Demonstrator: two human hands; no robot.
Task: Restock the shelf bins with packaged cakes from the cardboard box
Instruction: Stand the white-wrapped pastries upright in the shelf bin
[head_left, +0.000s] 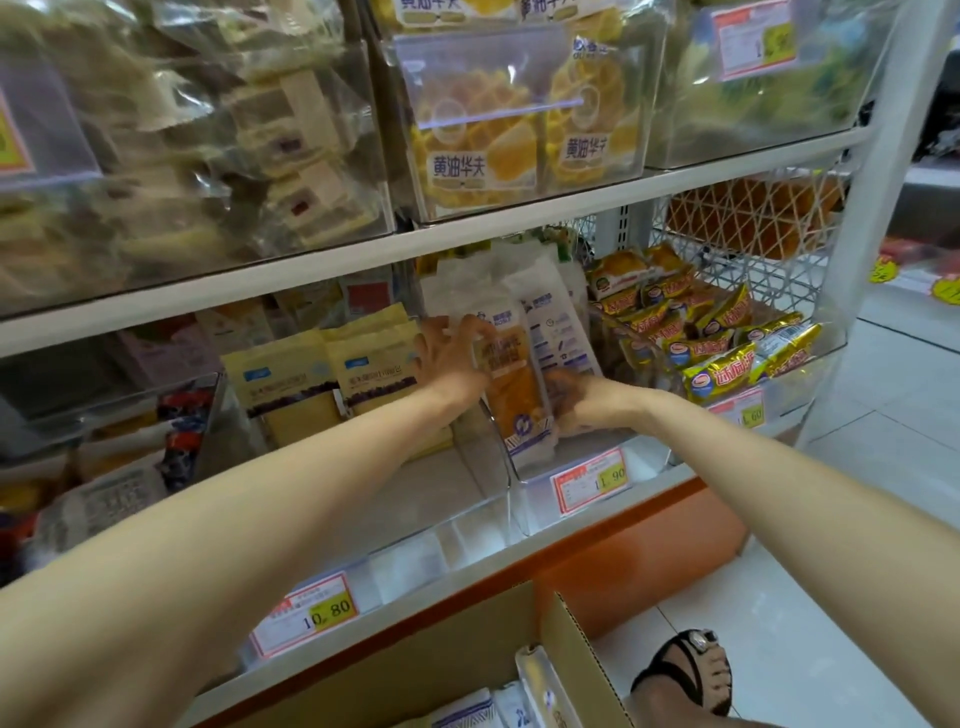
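Observation:
Both my arms reach into a clear shelf bin (530, 499) on the lower shelf. My left hand (449, 358) grips the top of a white-and-orange packaged cake (517, 400) standing upright at the bin's front. My right hand (582, 402) holds the same pack at its right lower side, fingers curled round it. More white cake packs (558, 317) stand behind it in the bin. The open cardboard box (467, 654) sits below at the bottom edge, with several white packs (467, 709) inside.
Left of the bin stand yellow bread bags (332, 374). To the right is a bin of gold-wrapped snacks (727, 332). Clear bins of waffles (519, 124) fill the shelf above. Price tags (592, 480) hang on the bin fronts. My sandalled foot (685, 670) stands on the white floor.

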